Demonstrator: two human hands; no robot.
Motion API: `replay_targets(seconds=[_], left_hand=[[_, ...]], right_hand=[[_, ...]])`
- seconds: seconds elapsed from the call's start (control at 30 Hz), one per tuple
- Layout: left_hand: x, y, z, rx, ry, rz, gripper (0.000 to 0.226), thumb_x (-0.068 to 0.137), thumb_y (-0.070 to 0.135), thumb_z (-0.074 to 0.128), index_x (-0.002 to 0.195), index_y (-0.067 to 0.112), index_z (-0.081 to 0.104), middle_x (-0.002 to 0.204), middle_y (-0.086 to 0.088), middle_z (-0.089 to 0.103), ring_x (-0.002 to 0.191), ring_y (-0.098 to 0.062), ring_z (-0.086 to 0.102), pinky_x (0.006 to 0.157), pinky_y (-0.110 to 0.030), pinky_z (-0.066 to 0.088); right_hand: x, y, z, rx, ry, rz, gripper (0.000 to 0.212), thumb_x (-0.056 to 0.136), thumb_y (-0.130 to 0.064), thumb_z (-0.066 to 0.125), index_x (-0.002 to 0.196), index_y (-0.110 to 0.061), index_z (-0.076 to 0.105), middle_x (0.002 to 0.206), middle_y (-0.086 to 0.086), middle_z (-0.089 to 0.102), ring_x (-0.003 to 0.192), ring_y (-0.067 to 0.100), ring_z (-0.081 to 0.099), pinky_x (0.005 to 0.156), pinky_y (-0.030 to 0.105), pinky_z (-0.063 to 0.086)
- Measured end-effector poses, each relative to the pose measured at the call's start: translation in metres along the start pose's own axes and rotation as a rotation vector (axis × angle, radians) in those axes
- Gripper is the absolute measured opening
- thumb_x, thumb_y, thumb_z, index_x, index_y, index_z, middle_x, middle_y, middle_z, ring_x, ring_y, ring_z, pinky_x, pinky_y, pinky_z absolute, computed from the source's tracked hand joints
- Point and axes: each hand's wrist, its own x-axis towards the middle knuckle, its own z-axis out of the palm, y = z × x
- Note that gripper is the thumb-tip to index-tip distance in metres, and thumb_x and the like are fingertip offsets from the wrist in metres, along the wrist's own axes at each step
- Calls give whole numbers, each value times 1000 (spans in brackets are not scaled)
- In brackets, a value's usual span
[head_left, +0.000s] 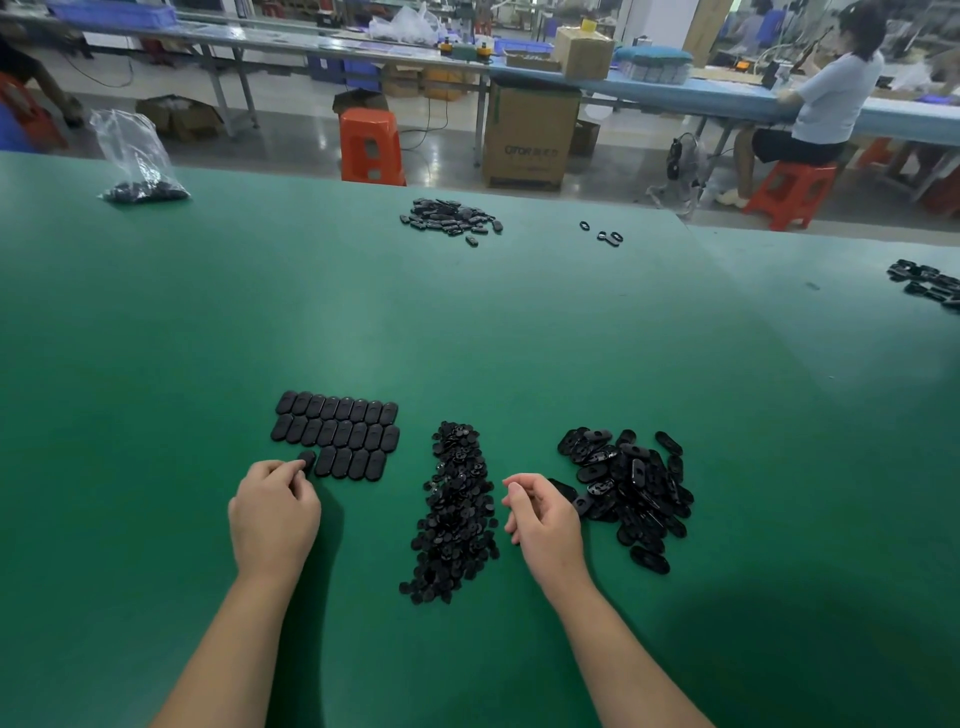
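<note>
1. The left grip (274, 512) pinches a black oval piece (307, 460) at the left end of the third row of the laid-out block (337, 434), near the front of the green table (467, 322). The piece looks tipped, not yet flat.
2. To do this well, I'd lower it flat with its long side against its neighbour and its ends in line with the row above. Then let go gently, so the rest are not nudged.
3. The right grip (540, 514) is relaxed, fingers loosely curled, with nothing visible in it. It sits between the heap of small round bits (457, 514) and the heap of oval shells (628, 488), handy for the next shell.
4. A cardboard box (530, 137) on the floor beyond the table carries pale print, too blurred to read surely. I can read no marks on the pieces.
</note>
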Motion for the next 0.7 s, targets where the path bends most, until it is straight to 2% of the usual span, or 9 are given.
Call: replay_targets(seconds=[0.37, 0.7], left_hand=[[3, 1, 4, -8, -11, 5, 25, 94, 5, 56, 111, 4, 74, 109, -9, 65, 93, -30, 61, 93, -52, 47], [6, 3, 7, 54, -15, -3, 26, 96, 9, 56, 115, 6, 74, 110, -9, 64, 94, -27, 60, 95, -44, 38]], right_hand=[[1, 3, 0, -10, -8, 2, 15, 102, -24, 55, 96, -30, 69, 82, -5, 71, 61, 5, 61, 59, 26, 54], [1, 2, 1, -10, -12, -1, 16, 103, -26, 55, 97, -32, 69, 82, -9, 71, 62, 5, 62, 59, 23, 53]])
